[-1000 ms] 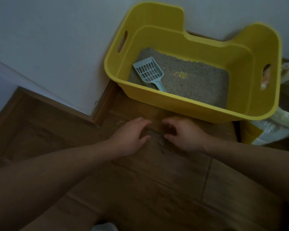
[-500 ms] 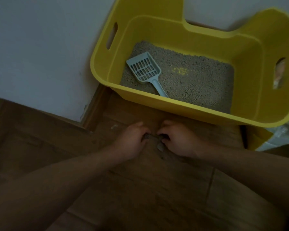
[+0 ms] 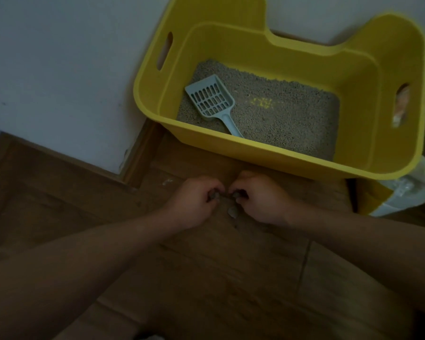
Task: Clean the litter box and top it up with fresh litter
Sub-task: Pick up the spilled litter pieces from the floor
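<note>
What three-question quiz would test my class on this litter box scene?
1. True or false: the scoop lies on the litter inside the yellow litter box.
2. The left hand and right hand pinch: A litter clumps, B the scoop, C the box rim.
3. Fill in: the litter box stands beside the white ___.
Key: 1 true; 2 A; 3 wall.

- No word, brand or number reads clearly from here.
- The faint yellow marks on the litter [image 3: 292,123] in the litter box [image 3: 255,153] are too blurred to read.
- The bag [image 3: 378,200] beside it is too dim.
</note>
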{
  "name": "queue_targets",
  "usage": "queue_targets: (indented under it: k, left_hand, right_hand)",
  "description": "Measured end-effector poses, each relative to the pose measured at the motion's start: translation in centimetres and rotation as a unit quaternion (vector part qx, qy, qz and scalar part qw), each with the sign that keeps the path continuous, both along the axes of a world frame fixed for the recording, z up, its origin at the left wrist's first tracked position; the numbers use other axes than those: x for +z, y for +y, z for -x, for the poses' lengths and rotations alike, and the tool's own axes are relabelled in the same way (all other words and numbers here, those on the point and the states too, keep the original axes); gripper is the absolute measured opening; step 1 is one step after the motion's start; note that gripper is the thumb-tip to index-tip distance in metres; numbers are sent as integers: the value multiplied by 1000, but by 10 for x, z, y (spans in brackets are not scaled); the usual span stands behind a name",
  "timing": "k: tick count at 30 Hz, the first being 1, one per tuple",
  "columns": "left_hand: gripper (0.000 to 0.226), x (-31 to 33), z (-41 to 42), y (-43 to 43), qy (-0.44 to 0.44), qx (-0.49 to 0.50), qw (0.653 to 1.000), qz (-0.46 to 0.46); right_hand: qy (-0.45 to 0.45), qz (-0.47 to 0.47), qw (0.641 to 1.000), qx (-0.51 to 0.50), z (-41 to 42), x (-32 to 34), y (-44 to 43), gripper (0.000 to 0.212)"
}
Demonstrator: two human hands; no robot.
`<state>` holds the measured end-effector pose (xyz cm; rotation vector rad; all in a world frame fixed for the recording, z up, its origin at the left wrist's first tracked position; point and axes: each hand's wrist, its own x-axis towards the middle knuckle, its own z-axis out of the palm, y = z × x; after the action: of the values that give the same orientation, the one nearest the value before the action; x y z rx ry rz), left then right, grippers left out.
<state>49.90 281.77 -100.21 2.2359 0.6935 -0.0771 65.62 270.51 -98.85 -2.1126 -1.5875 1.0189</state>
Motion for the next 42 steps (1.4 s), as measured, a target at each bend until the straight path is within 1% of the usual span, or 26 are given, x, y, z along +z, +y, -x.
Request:
queue_targets:
  k: [3, 9, 16, 19, 22, 26, 28, 34, 39, 42]
  left_hand:
    - [16, 6, -2, -3, 0, -9, 1000, -17]
    - [16, 18, -6, -12, 1, 15, 1000, 11]
    - [15, 26, -20, -20, 18, -18, 999, -28]
    - [21, 28, -27, -24, 34, -24, 999, -20]
    - [27, 26, -31, -28, 31, -25, 999, -2]
    - [29, 24, -39, -29, 25, -27, 999, -9]
    - [33, 24, -45, -30, 26, -25, 999, -4]
    - [45, 15, -62, -35, 30, -45, 999, -8]
    - [45, 4, -73, -36, 26, -63, 997, -42]
    - [45, -5, -78, -36, 33, -68, 996, -43]
  right_hand:
    - [2, -12, 1000, -22, -4, 7, -6, 21]
    - [-26, 5, 999, -47, -16, 22, -26, 21]
    - [-34, 34, 995, -85, -31, 27, -48, 26]
    - [-44, 38, 993, -103, -36, 28, -53, 27]
    - [-50, 56, 990, -117, -41, 28, -59, 30]
    - [-62, 74, 985, -141, -49, 25, -63, 35]
    - [-60, 78, 984, -150, -51, 23, -64, 36]
    - [-50, 71, 985, -146, -44, 14, -62, 39]
    - [-46, 67, 986, -143, -34, 2, -62, 41]
    - [-51, 62, 986, -145, -32, -3, -61, 41]
